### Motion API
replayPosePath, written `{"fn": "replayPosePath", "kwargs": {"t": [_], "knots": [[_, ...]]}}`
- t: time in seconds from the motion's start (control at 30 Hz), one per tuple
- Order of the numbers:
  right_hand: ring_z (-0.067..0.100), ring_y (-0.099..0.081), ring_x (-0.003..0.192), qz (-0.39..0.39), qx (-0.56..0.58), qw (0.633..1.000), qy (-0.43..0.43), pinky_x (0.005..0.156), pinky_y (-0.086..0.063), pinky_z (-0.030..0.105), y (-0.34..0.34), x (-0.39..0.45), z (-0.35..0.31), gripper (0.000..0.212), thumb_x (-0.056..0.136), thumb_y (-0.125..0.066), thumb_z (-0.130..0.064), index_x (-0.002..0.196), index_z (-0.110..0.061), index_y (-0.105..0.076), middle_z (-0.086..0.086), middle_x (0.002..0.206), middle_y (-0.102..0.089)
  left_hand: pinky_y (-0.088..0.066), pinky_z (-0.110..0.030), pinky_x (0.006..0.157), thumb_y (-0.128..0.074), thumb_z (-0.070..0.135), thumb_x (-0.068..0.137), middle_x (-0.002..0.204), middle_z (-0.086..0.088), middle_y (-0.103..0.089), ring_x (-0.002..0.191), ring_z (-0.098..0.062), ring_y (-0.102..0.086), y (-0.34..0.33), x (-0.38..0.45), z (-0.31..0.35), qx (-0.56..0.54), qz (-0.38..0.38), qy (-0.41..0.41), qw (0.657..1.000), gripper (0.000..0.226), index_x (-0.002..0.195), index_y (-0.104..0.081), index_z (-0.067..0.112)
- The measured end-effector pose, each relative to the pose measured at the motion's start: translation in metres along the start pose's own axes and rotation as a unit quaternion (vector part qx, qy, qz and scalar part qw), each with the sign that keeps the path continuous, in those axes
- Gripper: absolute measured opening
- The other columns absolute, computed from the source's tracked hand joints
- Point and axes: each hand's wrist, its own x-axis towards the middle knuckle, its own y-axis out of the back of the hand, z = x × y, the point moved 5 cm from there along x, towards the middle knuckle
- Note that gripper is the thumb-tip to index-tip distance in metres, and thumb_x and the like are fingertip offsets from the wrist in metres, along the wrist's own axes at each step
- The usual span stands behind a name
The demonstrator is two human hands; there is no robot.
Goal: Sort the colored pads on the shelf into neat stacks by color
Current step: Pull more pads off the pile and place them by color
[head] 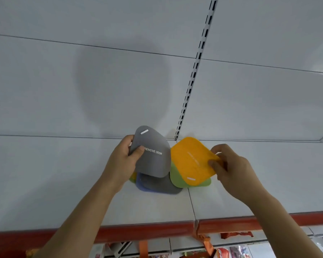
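My left hand [124, 161] grips a grey pad [153, 155] printed "REMOVE ODOR" by its left edge, lifted above the pile. My right hand [229, 164] pinches the right corner of an orange pad [190, 161], held tilted over the shelf. Under them on the white shelf [63, 183] lies a loose pile: a second grey pad [162, 186], a blue pad [139, 184] peeking out beneath it, and a green pad [177, 178] below the orange one. A sliver of yellow-green [133, 177] shows behind my left wrist.
The shelf has a red front edge [157, 230] and a white back panel with a slotted upright [192, 75]. Packaged goods [229, 253] hang on a lower level beneath. A seam [191, 202] divides the shelf boards just right of the pile.
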Motion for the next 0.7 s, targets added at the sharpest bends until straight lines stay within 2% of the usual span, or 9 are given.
{"fn": "replayPosePath", "kwargs": {"t": [0.07, 0.17, 0.27, 0.37, 0.47, 0.6, 0.7], "knots": [[0.011, -0.061, 0.069, 0.047, 0.045, 0.998, -0.027, 0.063, -0.053, 0.035, 0.016, -0.007, 0.001, 0.022, 0.094, -0.071, -0.024, 0.101, -0.041, -0.060, -0.007, 0.076, -0.070, -0.054, -0.044, 0.100, -0.062, 0.018, 0.105, 0.112, 0.011, -0.077, 0.109, -0.014, -0.070, -0.009, -0.001, 0.006, -0.004, -0.017, -0.012, 1.000, 0.023, 0.122, -0.067, 0.031], [0.008, -0.064, 0.080, 0.108, 0.121, 0.985, -0.065, 0.068, -0.052, 0.032, 0.036, -0.014, 0.011, 0.012, 0.093, -0.074, -0.029, 0.093, -0.041, -0.072, -0.013, 0.086, -0.071, -0.053, -0.050, 0.104, -0.062, 0.022, 0.104, 0.114, 0.010, -0.077, 0.112, -0.017, -0.070, -0.027, -0.005, 0.022, -0.004, -0.032, -0.030, 0.999, 0.022, 0.122, -0.068, 0.032], [0.005, -0.063, 0.081, 0.145, 0.152, 0.975, -0.066, 0.065, -0.050, 0.032, 0.047, -0.014, 0.024, 0.010, 0.097, -0.068, -0.030, 0.095, -0.040, -0.069, -0.016, 0.086, -0.070, -0.052, -0.057, 0.106, -0.061, 0.025, 0.100, 0.113, 0.005, -0.077, 0.113, -0.023, -0.070, -0.042, -0.008, 0.040, -0.024, -0.028, -0.042, 0.998, 0.019, 0.116, -0.069, 0.032], [0.009, -0.062, 0.074, 0.178, 0.171, 0.967, -0.055, 0.059, -0.051, 0.035, 0.067, -0.022, 0.042, 0.008, 0.102, -0.060, -0.032, 0.099, -0.039, -0.061, -0.006, 0.080, -0.068, -0.047, -0.067, 0.109, -0.063, 0.029, 0.096, 0.118, -0.004, -0.076, 0.119, -0.034, -0.068, -0.060, -0.011, 0.053, -0.062, -0.030, -0.036, 0.997, 0.020, 0.113, -0.071, 0.030], [0.013, -0.062, 0.070, 0.190, 0.164, 0.967, -0.044, 0.059, -0.053, 0.036, 0.092, -0.033, 0.066, 0.007, 0.105, -0.056, -0.033, 0.104, -0.040, -0.058, -0.006, 0.081, -0.067, -0.044, -0.071, 0.110, -0.065, 0.029, 0.091, 0.121, -0.008, -0.075, 0.123, -0.039, -0.066, -0.092, -0.018, 0.063, -0.089, -0.031, -0.021, 0.995, 0.023, 0.113, -0.072, 0.028], [0.012, -0.061, 0.071, 0.198, 0.145, 0.969, -0.036, 0.058, -0.051, 0.033, 0.136, -0.051, 0.115, 0.008, 0.104, -0.056, -0.031, 0.107, -0.038, -0.057, -0.008, 0.080, -0.066, -0.047, -0.062, 0.104, -0.068, 0.029, 0.088, 0.119, -0.013, -0.075, 0.122, -0.045, -0.064, -0.173, -0.032, 0.086, -0.092, -0.062, -0.028, 0.993, 0.022, 0.110, -0.072, 0.026], [0.012, -0.061, 0.071, 0.220, 0.154, 0.961, -0.059, 0.057, -0.046, 0.031, 0.172, -0.074, 0.164, 0.006, 0.105, -0.056, -0.030, 0.108, -0.035, -0.058, -0.009, 0.081, -0.066, -0.050, -0.054, 0.100, -0.067, 0.026, 0.089, 0.116, -0.011, -0.077, 0.115, -0.036, -0.070, -0.252, -0.041, 0.109, -0.083, -0.112, -0.043, 0.989, 0.020, 0.108, -0.072, 0.027]]}}
